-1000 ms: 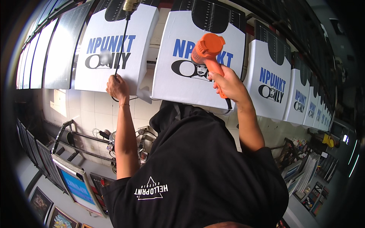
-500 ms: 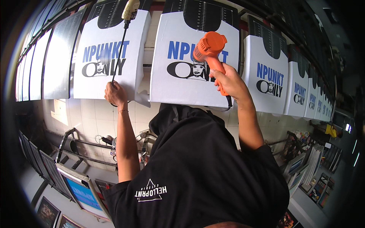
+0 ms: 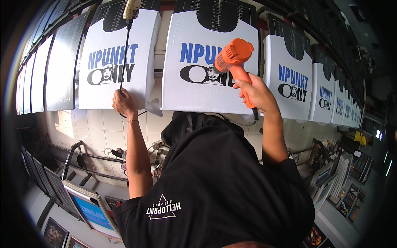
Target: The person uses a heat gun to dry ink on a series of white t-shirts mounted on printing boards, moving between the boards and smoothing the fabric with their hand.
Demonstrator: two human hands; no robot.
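My right hand point(image 3: 259, 94) is wrapped round the handle of an orange heat gun point(image 3: 237, 53). Its nozzle hangs over the blue and black print on the middle white T-shirt point(image 3: 182, 93), covering part of that print. At the left, my left hand point(image 3: 125, 103) is closed round a black cord point(image 3: 125, 53). This cord runs up across the left white T-shirt point(image 3: 93, 96) to a beige, worn block point(image 3: 132, 9) at the top, whose kind I cannot make out. Both shirts lie stretched on black platens with white ruler marks.
Several more printed white shirts, among them one on the near right point(image 3: 285, 103), continue along the row to the right. Bare platens point(image 3: 66, 62) stand at the far left. A framed blue screen point(image 3: 91, 208) leans at lower left. Stacked frames point(image 3: 331, 177) are at lower right.
The heat gun has shifted a little right and toward me, its nozzle now nearer the black lettering. The cord and beige block have moved slightly left; my left hand still grips the cord.
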